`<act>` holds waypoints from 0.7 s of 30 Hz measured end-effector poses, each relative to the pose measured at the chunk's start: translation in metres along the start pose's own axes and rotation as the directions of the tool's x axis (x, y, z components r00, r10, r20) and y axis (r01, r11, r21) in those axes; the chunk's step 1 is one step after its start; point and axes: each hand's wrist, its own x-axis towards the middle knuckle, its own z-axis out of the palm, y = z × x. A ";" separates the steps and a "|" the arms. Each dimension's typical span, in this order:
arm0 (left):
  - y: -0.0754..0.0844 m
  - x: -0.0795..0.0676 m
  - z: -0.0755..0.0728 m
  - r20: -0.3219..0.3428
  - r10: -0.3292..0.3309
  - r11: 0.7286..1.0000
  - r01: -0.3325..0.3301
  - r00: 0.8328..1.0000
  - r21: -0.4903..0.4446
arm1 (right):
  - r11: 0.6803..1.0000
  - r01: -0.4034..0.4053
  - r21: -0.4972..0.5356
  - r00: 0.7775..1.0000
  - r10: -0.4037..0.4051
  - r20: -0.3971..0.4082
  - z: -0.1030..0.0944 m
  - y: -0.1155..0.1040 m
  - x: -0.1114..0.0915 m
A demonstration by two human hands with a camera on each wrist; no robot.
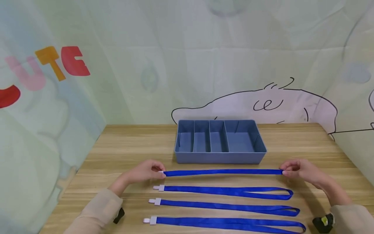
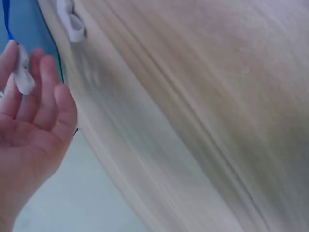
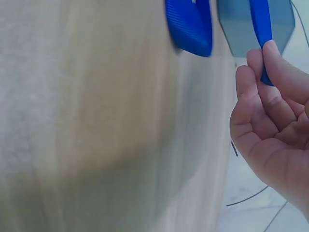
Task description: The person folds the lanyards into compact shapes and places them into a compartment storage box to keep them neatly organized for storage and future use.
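A blue lanyard point(image 1: 223, 172) is stretched level between both hands, just in front of the divided box. My left hand point(image 1: 149, 170) pinches its white clip end, and the clip point(image 2: 24, 77) shows between thumb and fingers in the left wrist view. At the other end my right hand point(image 1: 298, 170) pinches the folded loop between thumb and forefinger; the blue strap point(image 3: 262, 24) runs up from that grip in the right wrist view. Nearer the person, three more blue lanyards lie in rows: one point(image 1: 204, 189), a second point(image 1: 204, 205) and a third point(image 1: 204, 221), white clips to the left.
A blue-grey box point(image 1: 220, 158) with several compartments stands at the back of the wooden table point(image 1: 131, 139). Behind it hangs a printed cloth point(image 1: 146, 65) with letters and a line drawing. Dark wrist straps show at both sleeves.
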 end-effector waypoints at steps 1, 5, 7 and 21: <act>0.000 -0.001 0.000 0.001 -0.004 1.000 0.004 1.000 -0.030 | 1.000 -0.002 0.003 1.000 0.002 -0.009 -0.001 -0.001 -0.001; 0.001 -0.003 -0.004 0.001 -0.011 0.992 0.011 1.000 -0.122 | 0.999 0.006 0.043 0.999 -0.004 -0.041 -0.009 -0.002 -0.005; 0.001 -0.004 -0.006 -0.003 -0.011 0.988 0.010 1.000 -0.154 | 0.998 0.008 0.069 0.998 -0.005 -0.055 -0.013 -0.004 -0.006; 0.015 -0.011 -0.008 -0.043 -0.068 0.955 0.052 0.997 -0.292 | 0.827 0.070 0.557 0.996 -0.088 0.005 -0.027 -0.001 -0.012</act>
